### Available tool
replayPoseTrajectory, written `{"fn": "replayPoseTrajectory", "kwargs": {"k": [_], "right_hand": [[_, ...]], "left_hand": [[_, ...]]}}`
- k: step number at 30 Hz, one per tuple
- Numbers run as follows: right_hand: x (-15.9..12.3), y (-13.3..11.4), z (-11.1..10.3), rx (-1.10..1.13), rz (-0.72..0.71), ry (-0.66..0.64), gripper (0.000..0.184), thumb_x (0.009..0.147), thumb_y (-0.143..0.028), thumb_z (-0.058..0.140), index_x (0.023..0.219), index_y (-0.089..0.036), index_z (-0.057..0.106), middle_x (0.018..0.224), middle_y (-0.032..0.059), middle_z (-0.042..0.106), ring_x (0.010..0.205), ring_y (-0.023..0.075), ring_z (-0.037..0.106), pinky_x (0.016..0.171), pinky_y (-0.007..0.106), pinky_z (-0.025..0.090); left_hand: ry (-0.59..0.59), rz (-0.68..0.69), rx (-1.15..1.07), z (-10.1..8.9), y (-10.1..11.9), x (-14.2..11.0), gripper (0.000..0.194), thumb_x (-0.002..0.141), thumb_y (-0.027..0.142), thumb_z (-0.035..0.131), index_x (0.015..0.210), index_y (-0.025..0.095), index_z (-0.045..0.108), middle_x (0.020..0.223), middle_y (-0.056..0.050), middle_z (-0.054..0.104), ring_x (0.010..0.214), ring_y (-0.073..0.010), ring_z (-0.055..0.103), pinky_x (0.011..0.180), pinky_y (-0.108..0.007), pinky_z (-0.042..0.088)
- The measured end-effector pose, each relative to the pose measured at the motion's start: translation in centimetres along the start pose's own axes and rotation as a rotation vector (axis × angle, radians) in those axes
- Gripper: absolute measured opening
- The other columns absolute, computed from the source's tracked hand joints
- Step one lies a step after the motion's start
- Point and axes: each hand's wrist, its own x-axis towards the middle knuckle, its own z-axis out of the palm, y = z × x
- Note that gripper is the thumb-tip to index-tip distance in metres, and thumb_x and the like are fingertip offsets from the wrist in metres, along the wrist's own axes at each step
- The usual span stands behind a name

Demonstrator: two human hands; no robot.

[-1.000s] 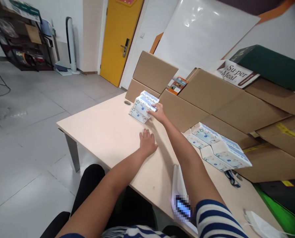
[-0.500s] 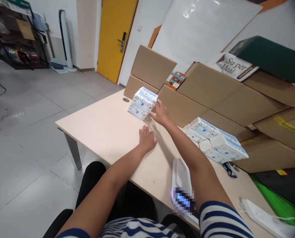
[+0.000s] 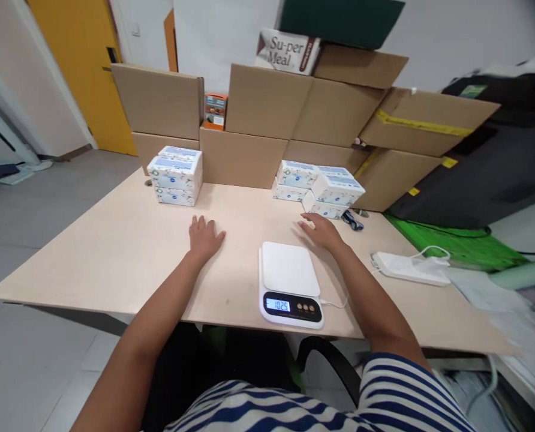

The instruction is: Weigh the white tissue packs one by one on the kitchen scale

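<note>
My left hand [image 3: 204,238] rests on the light wooden table [image 3: 114,252], fingers spread and holding nothing. In front of it stands a stack of white patterned tissue packs [image 3: 176,174]. My right hand [image 3: 321,231] hovers at or just above the tabletop, fingers apart, with nothing in it. Just beyond it is a second group of tissue packs [image 3: 324,207], stacked two high. Between my forearms sits a white digital scale [image 3: 289,268], its plate bare and its lit display reading what looks like 1025.
Cardboard boxes [image 3: 245,159] line the table's back edge. Right of the packs lies a dark strap or cable [image 3: 352,220]. A white power strip [image 3: 409,268] with a cord is at the right, near green material [image 3: 456,243]. A chair arm [image 3: 330,360] shows below the table edge.
The view has swung to the right. My right hand has left the left tissue stack and moved across to the right group. My left hand stays on the table.
</note>
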Motion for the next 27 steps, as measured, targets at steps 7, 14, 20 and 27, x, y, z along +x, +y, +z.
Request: {"fn": "replayPoseTrajectory", "kwargs": {"k": [7,14,20,27], "right_hand": [[-2.7,2.6,-0.6,0.101,0.084,0.051,0.033,0.107,-0.033,0.067,0.135,-0.024,0.082,0.140,0.0150,0.082,0.138,0.0376,0.076,0.127,0.059,0.056],[-2.6,1.7,0.0,0.090,0.059,0.017,0.037,0.110,-0.031,0.065,0.141,-0.018,0.081,0.144,0.0129,0.083,0.141,0.0326,0.075,0.128,0.050,0.053],[-2.9,2.8,-0.2,0.115,0.108,0.013,0.035,0.111,-0.031,0.063,0.137,-0.019,0.082,0.137,0.0134,0.085,0.131,0.0323,0.078,0.121,0.049,0.057],[-2.4,3.2,0.4,0.331,0.266,0.181,0.038,0.102,-0.032,0.074,0.139,-0.023,0.080,0.153,0.0128,0.077,0.146,0.0354,0.069,0.133,0.055,0.048]], "left_hand": [[-0.009,0.127,0.124,0.8,-0.7,0.0,0.067,0.110,0.052,0.044,0.162,0.011,0.058,0.181,-0.027,0.043,0.179,-0.0404,0.022,0.143,-0.066,0.024],[-0.014,0.083,0.131,0.4,0.1,0.5,0.071,0.110,0.057,0.040,0.164,0.013,0.058,0.184,-0.023,0.039,0.179,-0.0452,0.018,0.143,-0.067,0.024],[0.027,0.037,0.095,0.6,0.3,0.4,0.071,0.109,0.060,0.040,0.164,0.018,0.059,0.184,-0.020,0.040,0.174,-0.0471,0.026,0.142,-0.071,0.021],[-0.002,0.053,0.110,-0.1,0.7,-0.1,0.072,0.110,0.061,0.036,0.163,0.017,0.059,0.180,-0.020,0.044,0.175,-0.0462,0.024,0.143,-0.068,0.021]]}}
